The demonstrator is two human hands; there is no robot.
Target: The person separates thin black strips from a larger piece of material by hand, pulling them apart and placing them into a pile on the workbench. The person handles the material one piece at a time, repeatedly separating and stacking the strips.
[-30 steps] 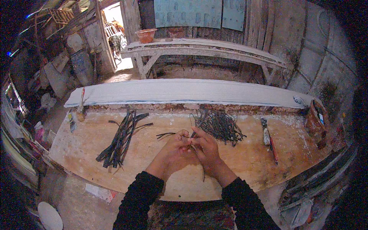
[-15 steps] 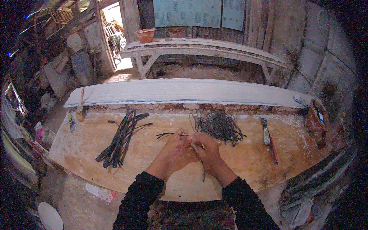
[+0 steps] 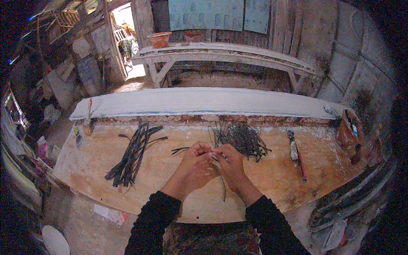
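My left hand [image 3: 196,165] and my right hand [image 3: 231,165] meet over the middle of the wooden board [image 3: 170,178], fingertips pinched together. Between them they hold a thin dark strip [image 3: 224,189]; one tail hangs below my right hand, and short dark ends stick out left of my left hand. The exact spot where the fingers grip is partly hidden. Left of my hands lies a loose bundle of flat black strips [image 3: 132,155]. Just beyond my right hand sits a tangled heap of thin dark strands [image 3: 244,140].
A long white slab [image 3: 204,102] runs along the board's far edge. To the right lie a brush-like tool [image 3: 293,146], a red stick [image 3: 302,165] and a brown container [image 3: 349,129]. Another brush [image 3: 89,119] stands at the far left. Behind is a bench [image 3: 221,55] with an orange pot [image 3: 160,40].
Both hands stay in nearly the same place, still pinching the strip. The fingers of my left hand have shifted slightly, and the whole view has moved a little.
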